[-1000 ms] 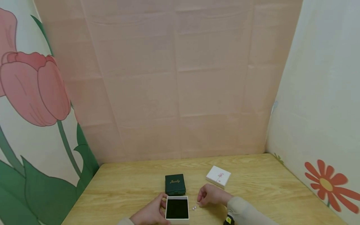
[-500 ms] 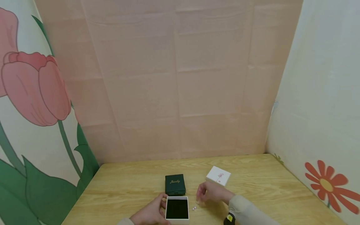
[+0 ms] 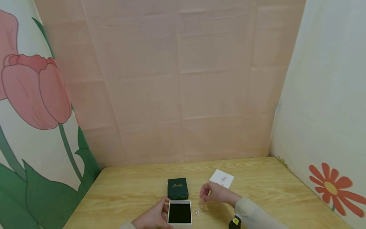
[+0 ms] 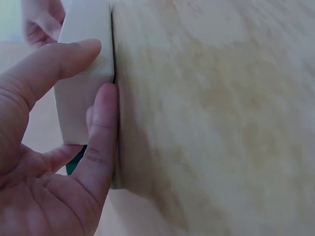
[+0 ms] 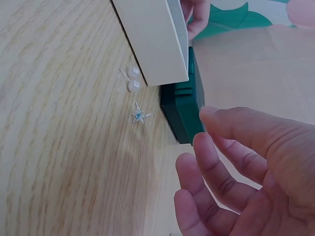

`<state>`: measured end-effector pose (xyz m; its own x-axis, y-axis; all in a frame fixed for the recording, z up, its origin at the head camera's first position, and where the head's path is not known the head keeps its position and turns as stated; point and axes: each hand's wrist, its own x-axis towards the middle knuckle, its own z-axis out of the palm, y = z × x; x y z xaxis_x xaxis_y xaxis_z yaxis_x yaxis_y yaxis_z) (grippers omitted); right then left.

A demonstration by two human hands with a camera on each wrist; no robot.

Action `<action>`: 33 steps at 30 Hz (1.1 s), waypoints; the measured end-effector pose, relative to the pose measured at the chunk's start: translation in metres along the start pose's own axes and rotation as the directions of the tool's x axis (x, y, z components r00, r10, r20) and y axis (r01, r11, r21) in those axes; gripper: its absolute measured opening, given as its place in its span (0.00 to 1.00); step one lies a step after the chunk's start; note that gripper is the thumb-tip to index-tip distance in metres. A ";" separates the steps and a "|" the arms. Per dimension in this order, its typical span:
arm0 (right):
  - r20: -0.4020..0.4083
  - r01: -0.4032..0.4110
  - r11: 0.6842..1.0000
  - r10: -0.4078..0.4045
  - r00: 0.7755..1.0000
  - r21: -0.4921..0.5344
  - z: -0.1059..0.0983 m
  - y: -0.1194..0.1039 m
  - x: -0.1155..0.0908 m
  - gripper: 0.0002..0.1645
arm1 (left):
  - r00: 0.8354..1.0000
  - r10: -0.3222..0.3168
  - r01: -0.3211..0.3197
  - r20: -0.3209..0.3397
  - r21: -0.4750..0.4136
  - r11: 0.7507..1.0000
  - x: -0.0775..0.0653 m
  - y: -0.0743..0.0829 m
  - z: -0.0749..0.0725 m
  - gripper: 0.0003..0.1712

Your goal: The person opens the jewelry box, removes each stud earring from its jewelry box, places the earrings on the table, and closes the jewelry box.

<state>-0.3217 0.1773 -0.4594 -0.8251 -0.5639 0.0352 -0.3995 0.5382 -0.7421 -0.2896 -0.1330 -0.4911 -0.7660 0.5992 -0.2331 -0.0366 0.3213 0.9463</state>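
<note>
My left hand holds the open white box with a black inside by its left side. In the left wrist view the left thumb lies along one wall of the box and the fingers on another. My right hand hovers just right of the box, fingers loosely bent, with nothing visible between them in the right wrist view. Below its fingertips, a small star-shaped earring with a blue centre lies on the table. Beside it, nearer the box, are two white round stud earrings with thin pins.
Directly behind the open box stands a closed dark green jewelry box with gold lettering. A white lid with a pink flower print lies behind the right hand. The wooden table runs back to a pinkish cloth backdrop.
My right hand has risen slightly from the table, its fingertips moving off the star-shaped earring, which now shows on the tabletop. The left hand and the box have stayed in place.
</note>
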 end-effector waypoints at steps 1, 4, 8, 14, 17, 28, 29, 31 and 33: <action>0.002 0.000 1.000 0.000 1.000 0.003 0.000 0.000 0.000 0.05 | 1.000 -0.001 0.001 0.005 0.002 1.000 0.000 0.000 -0.001 0.43; 0.002 -0.002 1.000 0.003 1.000 -0.004 0.000 0.002 -0.001 0.04 | 0.999 0.024 -0.024 0.027 -0.004 1.000 -0.001 0.002 -0.002 0.43; -0.011 0.001 1.000 -0.001 1.000 -0.026 0.001 0.005 -0.003 0.04 | 0.997 0.074 -0.074 0.031 -0.006 0.997 -0.006 0.010 -0.002 0.43; -0.022 -0.006 1.000 0.006 1.000 -0.006 0.000 0.006 -0.007 0.05 | 0.993 0.115 -0.115 -0.013 0.024 0.993 -0.009 0.027 0.001 0.44; -0.023 -0.009 1.000 0.009 1.000 0.004 0.000 0.005 -0.009 0.05 | 0.989 0.138 -0.137 -0.060 0.019 0.990 -0.008 0.035 0.004 0.44; -0.030 0.012 1.000 -0.011 0.999 0.018 0.000 0.007 -0.013 0.06 | 0.952 0.257 -0.273 -0.167 -0.080 0.959 -0.006 0.064 0.006 0.50; -0.031 0.017 1.000 -0.016 0.999 0.018 0.000 0.008 -0.013 0.06 | 0.951 0.259 -0.275 -0.170 -0.083 0.958 -0.006 0.066 0.006 0.51; -0.032 0.020 1.000 -0.019 0.999 0.020 0.000 0.008 -0.013 0.07 | 0.949 0.262 -0.281 -0.173 -0.094 0.955 -0.006 0.069 0.007 0.51; -0.032 0.020 1.000 -0.019 0.999 0.021 0.000 0.008 -0.013 0.07 | 0.948 0.265 -0.285 -0.176 -0.103 0.953 -0.005 0.071 0.008 0.52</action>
<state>-0.3143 0.1883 -0.4658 -0.8297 -0.5537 0.0710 -0.4074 0.5136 -0.7551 -0.2832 -0.1077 -0.4247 -0.8488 0.5242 0.0691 0.1175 0.0596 0.9913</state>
